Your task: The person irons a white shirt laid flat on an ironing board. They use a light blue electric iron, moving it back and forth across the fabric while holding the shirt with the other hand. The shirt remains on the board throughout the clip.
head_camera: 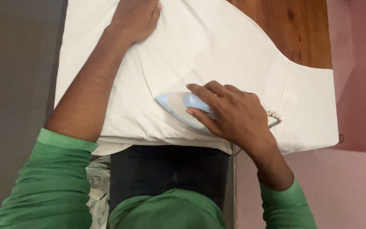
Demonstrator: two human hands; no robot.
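- The pale blue iron (183, 108) lies soleplate down on the white cloth (217, 55), near the cloth's front edge and pointing left; its rear half is hidden under the hand that grips it.
- The right hand (234, 116) is wrapped over the iron's handle, fingers curled around it and closed on it.
- The left hand (135, 18) lies flat on the cloth at the far edge, palm down and pressing; its fingertips run out of the picture, so I cannot tell how widely they are spread.
- Risk: if the iron rests too long in one spot, the cloth beneath could scorch.
- Risk: a soft fold runs diagonally across the cloth just beyond the iron's tip; passing over it could press in a crease.
- Risk: the coiled white cord (275, 115) trails off behind the right wrist, and could snag or drag the cloth sideways.
- Risk: the left forearm lies well clear now, but drawing the iron toward it would bring heat near bare skin.
- The cloth covers most of a wooden table (301, 29), whose reddish-brown top shows at the far right corner.
- Around it are a grey floor (18, 63) on the left and pink surfaces (356, 182) on the right, probably wall or floor.
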